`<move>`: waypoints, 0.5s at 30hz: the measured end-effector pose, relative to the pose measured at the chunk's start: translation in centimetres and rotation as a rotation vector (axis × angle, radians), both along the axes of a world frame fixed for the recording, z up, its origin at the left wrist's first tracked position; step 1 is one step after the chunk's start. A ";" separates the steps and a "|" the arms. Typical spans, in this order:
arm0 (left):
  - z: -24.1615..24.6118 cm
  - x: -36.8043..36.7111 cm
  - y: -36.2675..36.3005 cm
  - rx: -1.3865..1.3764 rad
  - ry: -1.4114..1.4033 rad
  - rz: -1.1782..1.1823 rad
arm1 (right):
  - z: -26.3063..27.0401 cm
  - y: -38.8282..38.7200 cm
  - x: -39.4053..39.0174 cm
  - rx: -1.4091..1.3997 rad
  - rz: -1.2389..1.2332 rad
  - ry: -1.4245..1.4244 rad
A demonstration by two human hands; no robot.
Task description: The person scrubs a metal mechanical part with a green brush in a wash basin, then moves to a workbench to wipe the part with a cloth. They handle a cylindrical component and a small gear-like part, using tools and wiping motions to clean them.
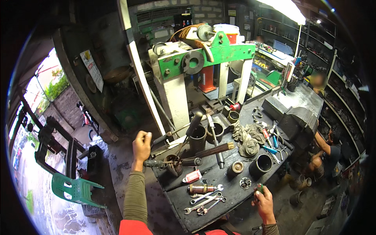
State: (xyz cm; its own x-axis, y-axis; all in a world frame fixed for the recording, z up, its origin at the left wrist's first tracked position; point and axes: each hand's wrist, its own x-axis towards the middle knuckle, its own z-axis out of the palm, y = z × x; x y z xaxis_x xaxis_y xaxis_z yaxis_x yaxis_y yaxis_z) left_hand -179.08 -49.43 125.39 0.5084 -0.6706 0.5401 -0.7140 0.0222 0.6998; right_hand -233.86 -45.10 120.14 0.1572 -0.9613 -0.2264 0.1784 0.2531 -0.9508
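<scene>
My left hand (142, 147) is raised at the workbench's left edge with its fingers curled; whether anything is between them I cannot tell. Over the bench's near right edge, my right hand (263, 201) holds a small green object (260, 188) at its fingertips. Beside that hand a round metal part (245, 182) lies on the dark workbench (226, 202). Behind it stand a metal cylinder sleeve (262, 164) and a short round metal piece (236, 168). Several combination wrenches (205, 203) lie near the front, by a brass-coloured cylindrical part (201, 188) and a red and white box (192, 176).
A hammer (216, 144) leans from a metal container across the bench. Grey rags (249, 138) and hand tools lie behind. A green and white press frame (217, 58) stands beyond. At right, a co-worker (330, 149) crouches; another person (318, 82) is behind the bench. A green plastic chair (76, 189) stands left.
</scene>
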 end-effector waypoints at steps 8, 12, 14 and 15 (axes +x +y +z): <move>3.8 -1.8 -5.4 0.549 -0.571 -0.338 | 4.1 -11.6 6.6 -0.355 0.275 0.066; 2.3 -1.8 -7.3 0.518 -0.710 -0.451 | 4.2 -15.6 9.0 -0.307 0.330 -0.131; 1.5 -1.5 -8.1 0.521 -0.822 -0.473 | 4.0 -16.6 10.0 -0.280 0.364 -0.211; 1.1 -1.2 -8.4 0.563 -0.854 -0.451 | 3.9 -16.9 10.4 -0.298 0.357 -0.210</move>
State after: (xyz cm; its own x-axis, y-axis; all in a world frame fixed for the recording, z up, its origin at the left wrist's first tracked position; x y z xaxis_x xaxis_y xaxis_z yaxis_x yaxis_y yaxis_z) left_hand -180.30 -57.87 126.50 -0.2363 -0.9589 0.1571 -0.9716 0.2353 -0.0250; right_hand -223.45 -62.04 124.06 0.5001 -0.8574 0.1214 0.3254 0.0561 -0.9439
